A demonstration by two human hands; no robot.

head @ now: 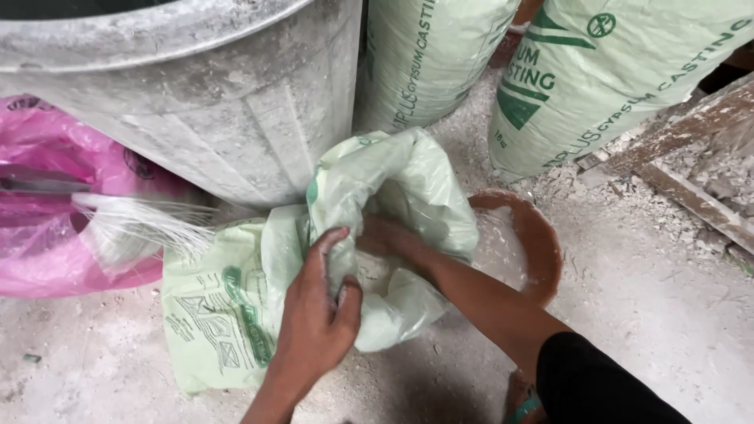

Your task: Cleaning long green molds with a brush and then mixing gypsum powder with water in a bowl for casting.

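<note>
Dusty floor: left hand point(314, 322) grips the green sack point(377, 228); right hand point(385, 235) reaches inside, grip hidden.

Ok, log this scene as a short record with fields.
left hand: grips the folded mouth of the green sack
right hand: reaches inside the sack, fingers hidden
bowl: brown, beside the sack, white powder inside
behind: grey drum, two full sacks
left side: pink bag
floor: dusty

Woven plastic sack point(236, 314) (matt, dusty)
</note>
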